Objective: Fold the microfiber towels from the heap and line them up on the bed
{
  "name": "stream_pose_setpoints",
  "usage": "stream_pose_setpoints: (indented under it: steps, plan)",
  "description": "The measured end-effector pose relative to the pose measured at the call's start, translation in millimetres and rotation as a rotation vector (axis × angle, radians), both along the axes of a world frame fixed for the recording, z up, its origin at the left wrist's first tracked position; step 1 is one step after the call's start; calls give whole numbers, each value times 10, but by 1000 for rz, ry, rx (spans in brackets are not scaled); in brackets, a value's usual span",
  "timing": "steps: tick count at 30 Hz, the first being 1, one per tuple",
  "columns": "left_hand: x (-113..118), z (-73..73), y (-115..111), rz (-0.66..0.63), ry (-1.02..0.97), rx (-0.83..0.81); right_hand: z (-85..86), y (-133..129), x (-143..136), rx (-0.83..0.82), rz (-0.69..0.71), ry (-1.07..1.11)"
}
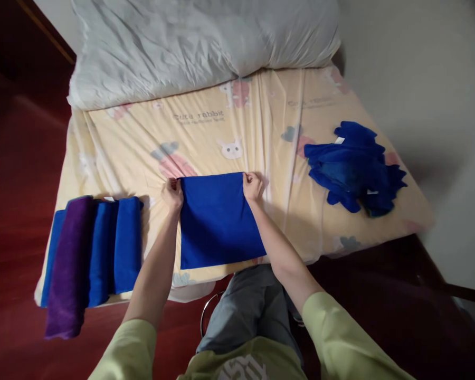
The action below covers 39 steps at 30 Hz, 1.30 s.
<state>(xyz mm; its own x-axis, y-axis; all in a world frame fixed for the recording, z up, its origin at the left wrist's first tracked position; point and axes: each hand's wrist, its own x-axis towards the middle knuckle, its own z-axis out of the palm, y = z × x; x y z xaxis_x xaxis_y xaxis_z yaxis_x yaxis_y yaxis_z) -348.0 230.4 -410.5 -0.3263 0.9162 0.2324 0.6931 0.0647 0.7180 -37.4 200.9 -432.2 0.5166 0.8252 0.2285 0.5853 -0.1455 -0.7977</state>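
A blue towel (219, 221) lies spread flat in front of me, close to the bed's near edge. At its far left corner, my left hand (172, 193) is closed in a pinch on the cloth. My right hand (253, 187) pinches the far right corner in the same way. The far edge runs fairly straight between both hands, and the near edge reaches almost to the rim of the mattress. My right forearm passes over the towel's right side and hides part of it.
Several folded or rolled blue towels (127, 245) and a purple one (69, 266) lie at the left; the purple one overhangs the edge. A crumpled blue cloth pile (352, 166) sits at right. Beyond the patterned sheet (257, 121) is a grey-white quilt (198, 47). A wall (415, 79) stands right.
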Motion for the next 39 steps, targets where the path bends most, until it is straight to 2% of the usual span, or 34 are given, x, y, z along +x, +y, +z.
stream_pose_setpoints:
  steps: [3,5,8,10,12,14,18,24,28,32,35,37,39]
  plan:
    - [68,130,-95,-33,78,-22,48,-6,-2,20,-16,-8]
    - [202,251,-338,-101,154,-17,85,-20,2,38,-42,29]
    - [440,386,-988,-259,268,-31,123,-52,23,52,-59,108]
    - [525,410,-1478,-383,328,-81,124,-66,55,51,-32,169]
    - [522,391,-1868,-380,345,-136,107,-73,98,46,15,241]
    - [466,355,-2092,-335,326,-178,82,-83,146,38,65,313]
    - [381,312,-2157,-295,259,-190,58,-214,221,-17,140,412]
    - [397,319,-2125,-279,151,-160,129,-722,279,-112,236,457]
    - [376,337,-2134,-278,177,-148,287,-954,307,-244,221,429]
    - [321,349,-2192,-303,208,-111,566,-1109,225,-210,183,330]
    - [264,304,-2374,-357,263,-78,706,-1381,43,-134,270,65]
    - [222,247,-2546,-390,303,-49,698,-1634,-101,-129,463,-222]
    - [182,190,-2712,-396,340,-29,621,-1880,-215,-187,635,-449]
